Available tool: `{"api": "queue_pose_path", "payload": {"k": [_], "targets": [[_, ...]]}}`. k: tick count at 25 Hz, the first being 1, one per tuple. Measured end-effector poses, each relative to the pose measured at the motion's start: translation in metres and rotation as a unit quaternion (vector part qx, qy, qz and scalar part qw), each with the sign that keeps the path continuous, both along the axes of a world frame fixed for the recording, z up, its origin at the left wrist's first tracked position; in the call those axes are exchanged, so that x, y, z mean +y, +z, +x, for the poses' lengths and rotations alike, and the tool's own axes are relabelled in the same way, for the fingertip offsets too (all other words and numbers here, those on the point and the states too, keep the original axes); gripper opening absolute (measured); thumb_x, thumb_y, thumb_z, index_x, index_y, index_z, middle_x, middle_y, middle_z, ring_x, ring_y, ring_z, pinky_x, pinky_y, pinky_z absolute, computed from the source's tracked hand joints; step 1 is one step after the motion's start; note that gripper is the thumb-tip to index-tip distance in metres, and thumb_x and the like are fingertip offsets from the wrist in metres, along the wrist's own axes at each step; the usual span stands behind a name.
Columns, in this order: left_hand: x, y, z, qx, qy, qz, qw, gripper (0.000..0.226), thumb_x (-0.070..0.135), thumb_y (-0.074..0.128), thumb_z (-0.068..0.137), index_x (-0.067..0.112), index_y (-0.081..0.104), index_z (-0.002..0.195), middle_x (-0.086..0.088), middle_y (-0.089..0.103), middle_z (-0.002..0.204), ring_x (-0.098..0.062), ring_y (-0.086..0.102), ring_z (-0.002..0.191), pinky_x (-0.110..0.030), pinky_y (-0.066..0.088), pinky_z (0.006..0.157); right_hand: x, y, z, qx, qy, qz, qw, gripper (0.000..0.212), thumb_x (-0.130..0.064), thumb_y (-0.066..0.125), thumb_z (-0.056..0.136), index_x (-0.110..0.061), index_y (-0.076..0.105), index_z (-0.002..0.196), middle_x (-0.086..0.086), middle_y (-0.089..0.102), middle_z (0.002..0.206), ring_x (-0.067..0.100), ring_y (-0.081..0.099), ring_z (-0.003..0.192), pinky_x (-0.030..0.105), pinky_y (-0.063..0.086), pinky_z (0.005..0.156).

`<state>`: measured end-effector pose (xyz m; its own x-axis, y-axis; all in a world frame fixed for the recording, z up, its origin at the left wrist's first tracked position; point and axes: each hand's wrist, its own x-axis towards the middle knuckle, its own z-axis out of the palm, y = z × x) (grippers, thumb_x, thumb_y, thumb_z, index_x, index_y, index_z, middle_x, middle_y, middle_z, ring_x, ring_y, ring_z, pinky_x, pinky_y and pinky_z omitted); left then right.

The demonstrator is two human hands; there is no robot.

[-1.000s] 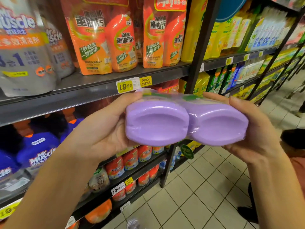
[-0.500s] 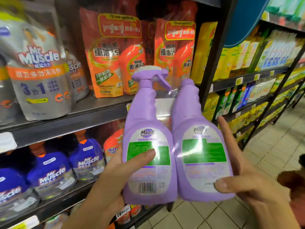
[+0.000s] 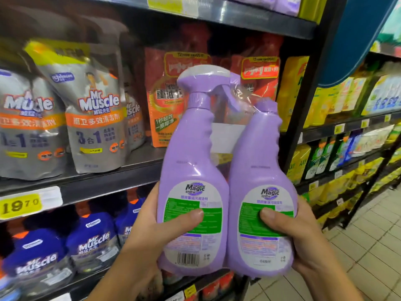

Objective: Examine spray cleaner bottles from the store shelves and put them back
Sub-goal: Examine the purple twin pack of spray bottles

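- Purple spray bottle and its capped twin, shrink-wrapped together, hang upright before the shelf, back labels facing us.
- Our left grip curls round the spray bottle's lower body, thumb on its green label.
- Our right grip clasps the capped twin likewise.
- Grey pouches sit on that shelf.

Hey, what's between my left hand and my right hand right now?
In the head view, the wrapped purple twin pack: left hand grips the trigger bottle, right hand grips the capped bottle.
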<state>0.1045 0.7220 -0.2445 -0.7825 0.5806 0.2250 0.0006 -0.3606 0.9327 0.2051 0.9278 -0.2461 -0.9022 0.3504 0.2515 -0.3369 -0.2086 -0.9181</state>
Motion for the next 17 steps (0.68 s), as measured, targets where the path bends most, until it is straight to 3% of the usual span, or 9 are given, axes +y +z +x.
{"api": "queue_pose_path", "payload": {"k": [2,3,5,7,9,11,12,14,17], "targets": [[-0.002,0.009,-0.002,0.039,0.049,-0.046,0.997,0.073,0.026,0.084,0.05,0.021,0.06,0.119,-0.009,0.073,0.106,-0.027,0.071,0.094,-0.038,0.059,0.075,-0.01,0.004,-0.002,0.022,-0.061,0.015,0.998,0.068,-0.036,0.097,0.027,-0.013,0.074,0.086,0.016,0.074,0.077,0.031,0.072,0.064,0.039,0.056,0.055],[-0.002,0.012,-0.002,0.082,0.12,-0.094,0.985,0.082,0.033,0.082,0.053,0.026,0.054,0.129,-0.003,0.067,0.121,-0.022,0.065,0.109,-0.037,0.054,0.09,-0.016,0.007,-0.003,0.033,-0.11,0.04,0.993,0.068,-0.036,0.096,0.027,-0.016,0.073,0.088,0.013,0.075,0.077,0.028,0.072,0.064,0.037,0.056,0.056],[0.0,0.019,0.009,0.217,0.264,-0.168,0.925,0.094,0.057,0.071,0.056,0.045,0.03,0.139,0.018,0.033,0.15,-0.003,0.03,0.139,-0.019,0.023,0.113,-0.03,0.014,-0.007,0.042,-0.228,0.123,0.965,0.069,-0.039,0.091,0.031,-0.03,0.072,0.097,0.0,0.076,0.083,0.016,0.072,0.07,0.028,0.056,0.058],[0.009,0.031,0.027,0.23,0.231,-0.149,0.933,0.105,0.076,0.065,0.043,0.057,0.019,0.135,0.031,0.012,0.152,0.008,0.009,0.142,-0.014,0.013,0.115,-0.046,0.024,-0.011,0.066,-0.305,0.191,0.93,0.069,-0.045,0.088,0.036,-0.048,0.066,0.102,-0.017,0.074,0.093,-0.001,0.069,0.079,0.016,0.053,0.063],[0.021,0.043,0.037,0.177,0.134,-0.151,0.963,0.136,0.086,0.068,0.019,0.061,0.006,0.138,0.023,0.005,0.158,-0.007,0.011,0.146,-0.035,0.023,0.118,-0.063,0.036,-0.016,0.119,-0.302,0.25,0.912,0.066,-0.038,0.089,0.046,-0.055,0.061,0.103,-0.028,0.07,0.095,-0.014,0.062,0.082,0.005,0.047,0.066],[0.028,0.05,0.036,0.17,0.11,-0.132,0.97,0.157,0.082,0.073,0.013,0.048,0.0,0.147,-0.004,0.029,0.156,-0.029,0.031,0.141,-0.049,0.035,0.11,-0.083,0.046,-0.02,0.155,-0.27,0.295,0.903,0.06,-0.032,0.083,0.056,-0.058,0.059,0.105,-0.034,0.067,0.094,-0.021,0.058,0.085,-0.002,0.041,0.069],[0.027,0.051,0.033,0.153,0.105,-0.071,0.98,0.151,0.071,0.083,0.02,0.037,0.012,0.15,-0.008,0.045,0.146,-0.031,0.045,0.132,-0.051,0.041,0.105,-0.091,0.048,-0.019,0.169,-0.261,0.328,0.892,0.06,-0.032,0.077,0.06,-0.055,0.058,0.112,-0.032,0.067,0.1,-0.021,0.057,0.093,-0.002,0.04,0.074],[0.018,0.053,0.025,0.1,0.086,0.075,0.988,0.109,0.04,0.088,0.044,0.024,0.041,0.14,-0.008,0.063,0.128,-0.028,0.06,0.117,-0.046,0.05,0.095,-0.097,0.047,-0.018,0.199,-0.221,0.398,0.868,0.073,-0.024,0.072,0.063,-0.031,0.052,0.133,-0.017,0.061,0.128,-0.009,0.052,0.12,0.007,0.04,0.094],[0.003,0.052,0.02,-0.067,-0.082,0.248,0.963,0.096,0.024,0.086,0.048,0.005,0.048,0.135,-0.015,0.065,0.116,-0.033,0.065,0.104,-0.045,0.05,0.093,-0.083,0.054,-0.013,0.179,0.018,0.404,0.897,0.075,-0.005,0.068,0.068,-0.026,0.051,0.137,-0.016,0.046,0.145,0.004,0.036,0.138,0.018,0.03,0.11]]}}
